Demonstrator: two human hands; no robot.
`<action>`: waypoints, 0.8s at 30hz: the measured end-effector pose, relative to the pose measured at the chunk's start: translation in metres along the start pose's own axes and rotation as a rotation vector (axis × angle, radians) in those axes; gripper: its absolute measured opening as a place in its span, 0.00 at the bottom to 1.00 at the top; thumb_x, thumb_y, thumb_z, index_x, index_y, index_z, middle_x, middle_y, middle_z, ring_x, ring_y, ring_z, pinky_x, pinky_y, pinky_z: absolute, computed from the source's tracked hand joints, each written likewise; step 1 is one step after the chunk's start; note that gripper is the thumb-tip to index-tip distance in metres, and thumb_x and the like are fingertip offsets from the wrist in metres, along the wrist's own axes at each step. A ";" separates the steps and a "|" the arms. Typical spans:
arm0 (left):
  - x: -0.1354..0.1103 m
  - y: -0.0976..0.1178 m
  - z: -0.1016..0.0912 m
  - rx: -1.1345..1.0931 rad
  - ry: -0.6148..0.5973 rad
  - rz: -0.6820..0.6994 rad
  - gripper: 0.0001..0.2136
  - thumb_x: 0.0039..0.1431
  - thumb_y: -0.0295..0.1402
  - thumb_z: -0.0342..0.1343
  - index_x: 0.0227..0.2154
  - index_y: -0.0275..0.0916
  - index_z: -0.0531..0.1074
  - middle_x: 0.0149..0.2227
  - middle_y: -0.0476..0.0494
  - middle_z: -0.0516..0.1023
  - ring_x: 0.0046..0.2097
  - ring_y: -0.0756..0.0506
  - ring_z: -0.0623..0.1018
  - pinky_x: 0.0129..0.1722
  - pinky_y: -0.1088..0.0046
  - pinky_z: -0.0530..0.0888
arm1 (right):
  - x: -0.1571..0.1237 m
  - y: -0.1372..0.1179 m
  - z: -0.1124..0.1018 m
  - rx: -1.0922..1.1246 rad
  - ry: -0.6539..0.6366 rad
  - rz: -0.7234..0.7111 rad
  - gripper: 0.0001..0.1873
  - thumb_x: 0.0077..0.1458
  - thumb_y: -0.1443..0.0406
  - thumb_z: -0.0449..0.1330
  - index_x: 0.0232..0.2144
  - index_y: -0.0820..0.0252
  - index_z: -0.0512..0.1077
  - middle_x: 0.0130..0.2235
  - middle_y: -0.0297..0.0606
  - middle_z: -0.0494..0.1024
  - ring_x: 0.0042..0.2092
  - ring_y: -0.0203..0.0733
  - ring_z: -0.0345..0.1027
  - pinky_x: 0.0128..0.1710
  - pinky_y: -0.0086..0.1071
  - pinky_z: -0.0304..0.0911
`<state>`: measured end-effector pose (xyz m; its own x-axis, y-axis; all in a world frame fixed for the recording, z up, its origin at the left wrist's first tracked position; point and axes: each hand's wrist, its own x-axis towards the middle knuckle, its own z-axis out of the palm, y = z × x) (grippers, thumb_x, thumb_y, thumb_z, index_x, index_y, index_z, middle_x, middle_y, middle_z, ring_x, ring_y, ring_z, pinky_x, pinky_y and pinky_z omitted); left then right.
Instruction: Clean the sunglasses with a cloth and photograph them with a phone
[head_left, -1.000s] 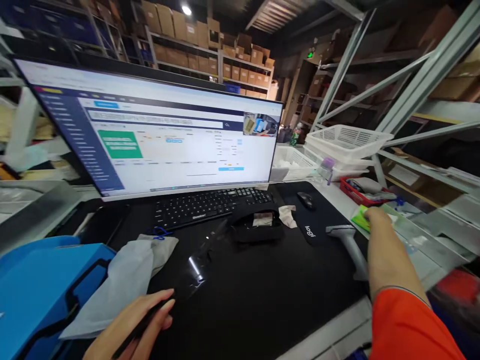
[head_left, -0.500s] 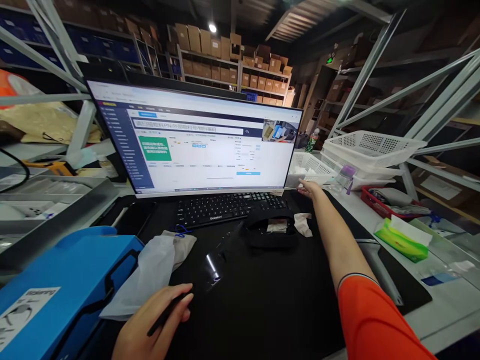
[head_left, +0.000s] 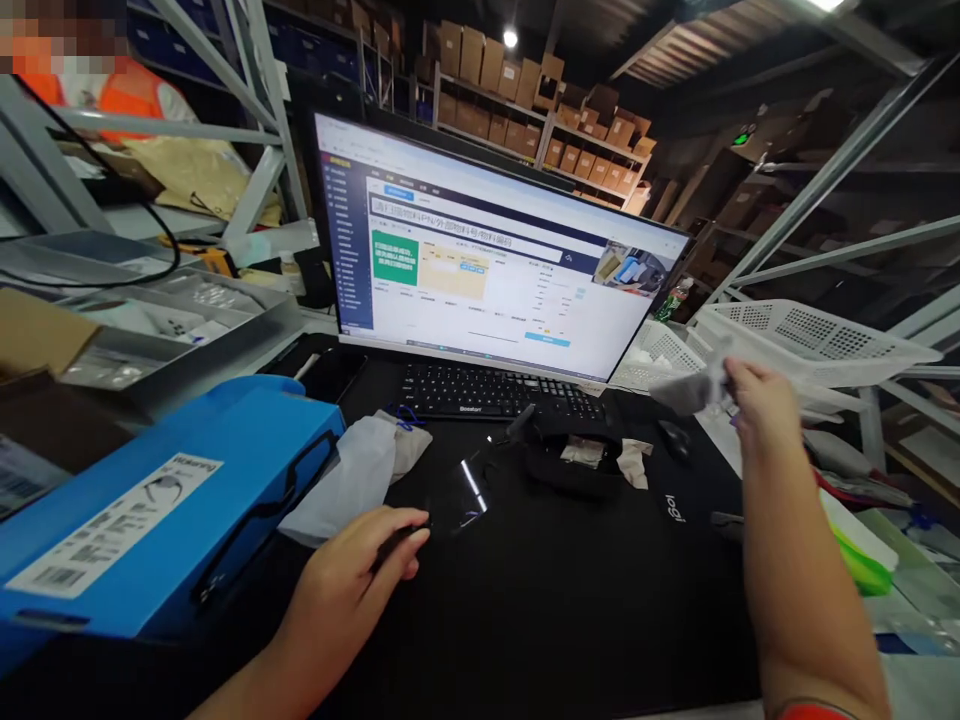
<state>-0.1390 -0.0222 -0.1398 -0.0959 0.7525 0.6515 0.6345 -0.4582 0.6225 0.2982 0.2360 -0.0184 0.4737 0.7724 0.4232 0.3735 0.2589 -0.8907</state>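
Observation:
My left hand (head_left: 352,570) rests on the black desk mat (head_left: 540,600), fingers closed round the dark arm of a pair of clear glasses (head_left: 457,495) lying on the mat. My right hand (head_left: 754,400) is raised above the mat's right side, pinching a small pale cloth or tissue (head_left: 686,388) that is blurred. A grey cloth pouch (head_left: 360,470) lies just beyond my left hand. A black glasses case (head_left: 574,450) with paper inside sits in front of the keyboard (head_left: 495,392).
A wide monitor (head_left: 487,270) stands behind the keyboard. A blue box (head_left: 150,510) lies at the left, with grey trays (head_left: 172,320) behind it. White baskets (head_left: 810,340), a black mouse (head_left: 675,438) and a green tissue pack (head_left: 862,560) are at the right. A person in orange stands far left.
My right hand has drawn back from the white basket beside the monitor, now holding a pale cloth in the air. My view has shifted left. My left hand stays on the glasses arm.

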 end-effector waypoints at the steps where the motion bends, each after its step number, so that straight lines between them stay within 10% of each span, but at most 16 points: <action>1: -0.001 0.002 0.000 0.005 0.010 -0.004 0.07 0.67 0.36 0.55 0.39 0.41 0.77 0.27 0.54 0.81 0.23 0.52 0.80 0.28 0.80 0.77 | -0.020 -0.009 -0.011 -0.004 0.031 -0.028 0.11 0.53 0.56 0.67 0.28 0.56 0.73 0.25 0.34 0.70 0.25 0.38 0.64 0.22 0.32 0.62; 4: -0.006 0.008 0.000 0.025 0.047 -0.001 0.06 0.67 0.32 0.55 0.40 0.39 0.76 0.28 0.51 0.81 0.27 0.51 0.81 0.32 0.77 0.78 | -0.095 -0.029 -0.025 -0.043 0.093 -0.080 0.13 0.50 0.49 0.66 0.26 0.48 0.72 0.26 0.36 0.69 0.27 0.47 0.65 0.21 0.39 0.60; 12: -0.019 0.009 0.002 0.154 0.127 0.131 0.05 0.66 0.25 0.55 0.43 0.37 0.73 0.33 0.46 0.82 0.33 0.50 0.81 0.37 0.74 0.77 | -0.273 -0.040 0.043 0.243 -0.675 0.308 0.17 0.54 0.48 0.66 0.40 0.48 0.74 0.38 0.35 0.78 0.38 0.48 0.72 0.35 0.38 0.70; 19: -0.021 0.008 0.005 0.374 0.136 0.321 0.06 0.67 0.25 0.54 0.45 0.35 0.71 0.33 0.43 0.82 0.34 0.47 0.82 0.35 0.73 0.79 | -0.330 -0.064 0.092 0.678 -0.910 0.802 0.16 0.50 0.53 0.70 0.40 0.48 0.76 0.43 0.32 0.80 0.41 0.45 0.73 0.38 0.36 0.69; 24: -0.022 0.010 0.005 0.486 0.090 0.435 0.08 0.68 0.24 0.52 0.47 0.30 0.69 0.32 0.42 0.81 0.33 0.46 0.82 0.31 0.73 0.78 | -0.341 -0.067 0.108 0.804 -0.968 0.794 0.15 0.48 0.54 0.71 0.34 0.54 0.75 0.35 0.34 0.78 0.35 0.41 0.70 0.35 0.34 0.68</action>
<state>-0.1270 -0.0409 -0.1501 0.1971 0.4943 0.8466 0.9018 -0.4301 0.0412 0.0260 0.0183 -0.1209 -0.4837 0.8545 -0.1893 -0.4041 -0.4098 -0.8178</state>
